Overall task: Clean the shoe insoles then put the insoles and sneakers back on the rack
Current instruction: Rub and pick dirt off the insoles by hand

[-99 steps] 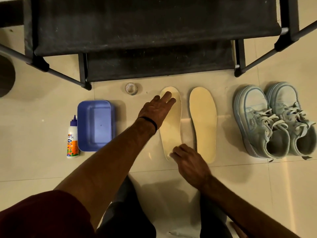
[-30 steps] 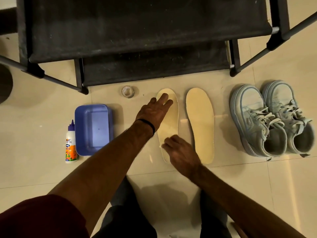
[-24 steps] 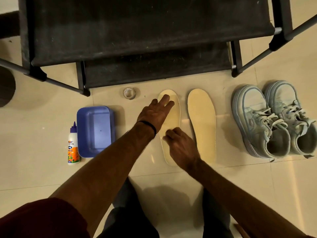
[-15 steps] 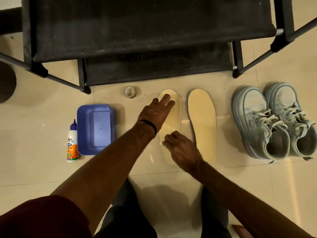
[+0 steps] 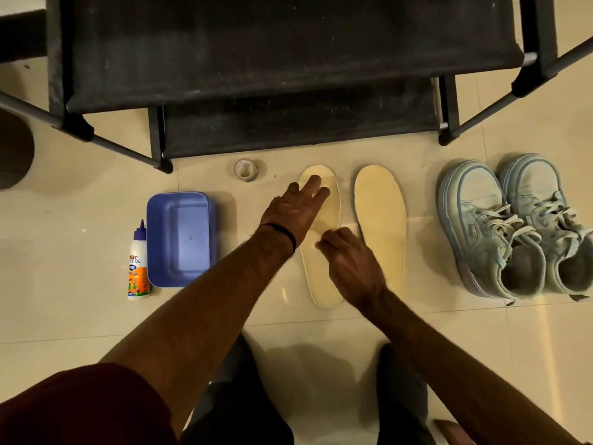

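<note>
Two pale yellow insoles lie side by side on the tiled floor. My left hand (image 5: 295, 210) rests flat, fingers straight, on the toe end of the left insole (image 5: 321, 284). My right hand (image 5: 349, 264) sits on that insole's middle with curled fingers, which seem to pinch a small pale wipe, mostly hidden. The right insole (image 5: 380, 226) lies untouched. A pair of light blue sneakers (image 5: 481, 226) stands to the right, toes pointing at the rack. The black shoe rack (image 5: 288, 59) fills the top of the view, its shelves bare.
A blue plastic tub (image 5: 181, 239) sits left of the insoles, with a small white and orange bottle (image 5: 138, 268) beside it. A small tape roll (image 5: 245, 169) lies near the rack's foot. My knees are at the bottom of the view.
My right hand has slid from the heel end of the left insole up to its middle. My left hand has stayed on the toe end.
</note>
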